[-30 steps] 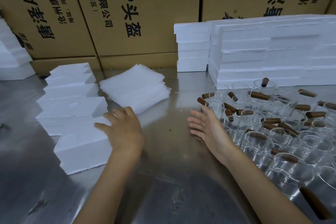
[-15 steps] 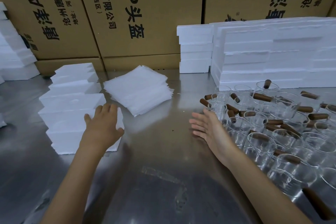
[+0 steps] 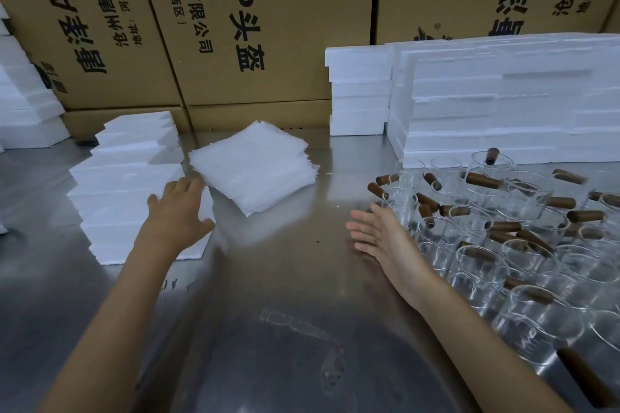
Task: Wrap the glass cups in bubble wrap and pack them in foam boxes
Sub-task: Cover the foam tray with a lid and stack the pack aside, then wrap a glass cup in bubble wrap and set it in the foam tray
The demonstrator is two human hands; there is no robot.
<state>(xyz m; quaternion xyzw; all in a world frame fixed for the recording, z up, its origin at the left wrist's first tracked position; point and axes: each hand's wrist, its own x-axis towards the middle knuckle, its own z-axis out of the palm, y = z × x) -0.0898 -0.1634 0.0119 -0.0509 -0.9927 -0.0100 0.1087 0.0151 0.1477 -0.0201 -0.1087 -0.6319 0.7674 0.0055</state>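
Note:
Several clear glass cups (image 3: 476, 265) with brown wooden handles crowd the right side of the steel table. A stack of white bubble wrap sheets (image 3: 255, 168) lies at the middle back. A row of white foam boxes (image 3: 124, 191) runs along the left. My left hand (image 3: 177, 211) rests flat on the nearest foam box with its fingers spread, close to the wrap's corner. My right hand (image 3: 379, 235) lies open, palm facing left, against the near-left edge of the cups, holding nothing.
More foam boxes are piled at the back right (image 3: 503, 97), with a small stack (image 3: 359, 94) beside them and another pile at the far left (image 3: 23, 104). Tall cardboard cartons (image 3: 255, 27) wall off the back. Bare steel table (image 3: 285, 329) lies between my arms.
My left hand has pushed the nearest foam box away from me and to the left, in line with the row, and now reaches closer to the wrap. My right hand has stayed put.

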